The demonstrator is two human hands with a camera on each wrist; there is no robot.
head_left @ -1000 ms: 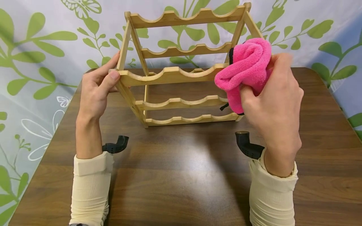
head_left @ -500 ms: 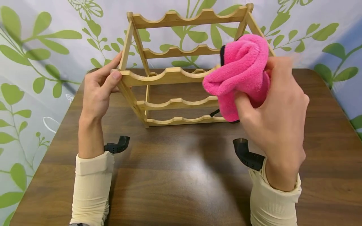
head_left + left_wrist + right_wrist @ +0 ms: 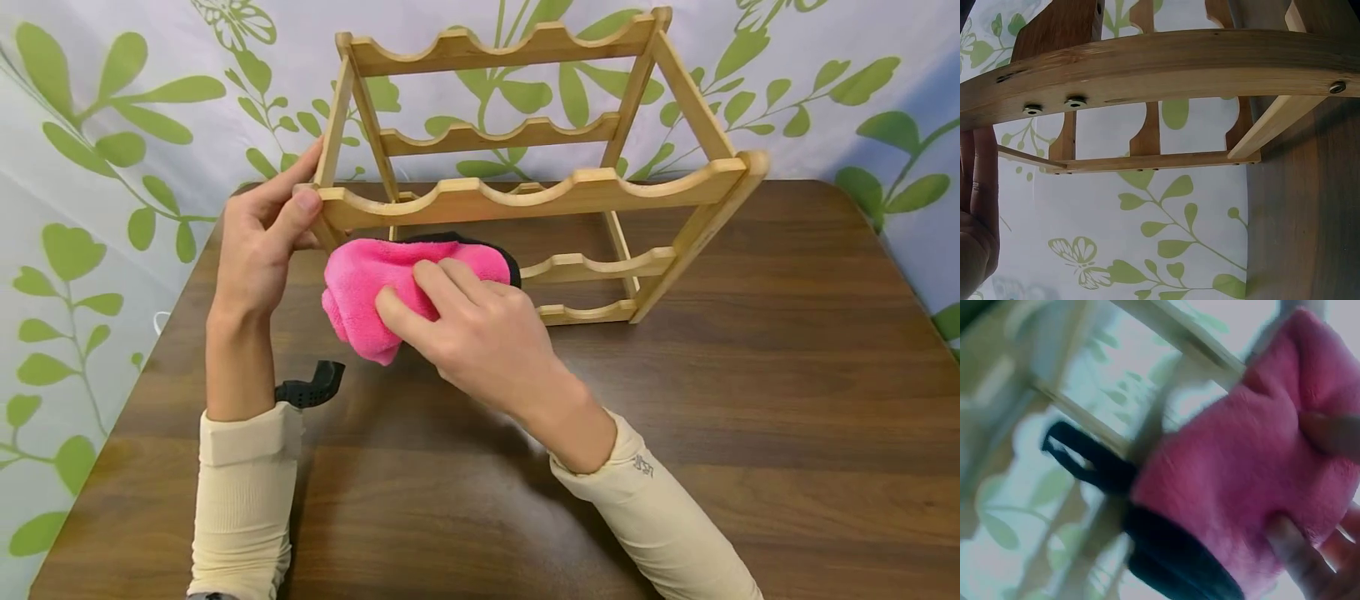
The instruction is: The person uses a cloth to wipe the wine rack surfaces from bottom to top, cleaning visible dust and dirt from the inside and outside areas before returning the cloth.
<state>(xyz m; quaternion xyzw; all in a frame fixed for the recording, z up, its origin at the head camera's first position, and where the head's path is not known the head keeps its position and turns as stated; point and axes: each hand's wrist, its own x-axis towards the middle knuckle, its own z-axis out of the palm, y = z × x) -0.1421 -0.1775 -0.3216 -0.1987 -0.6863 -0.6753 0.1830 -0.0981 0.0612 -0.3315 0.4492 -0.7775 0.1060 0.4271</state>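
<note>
A light wooden wine rack (image 3: pixel 585 187) with scalloped rails stands on the brown table, toward the back. My left hand (image 3: pixel 258 237) grips the upper left corner of its frame, thumb in front and fingers behind. In the left wrist view, the side post (image 3: pixel 1166 65) with metal screws crosses near my left fingers (image 3: pixel 984 181). My right hand (image 3: pixel 483 333) holds a folded pink cloth (image 3: pixel 367 287) with black edging in front of the rack's left side, below the front top rail. The right wrist view shows the pink cloth (image 3: pixel 1229 469) pinched, its black loop (image 3: pixel 1085 456) hanging out.
The brown wooden table (image 3: pixel 810 400) extends in front and to the right of the rack. Behind it hangs a white backdrop (image 3: pixel 172 50) printed with green leaves. A black wrist-camera mount (image 3: pixel 311 385) sits at my left wrist.
My right hand has carried the pink cloth from the rack's right front corner across to its left side and lower. The left hand keeps its grip on the corner.
</note>
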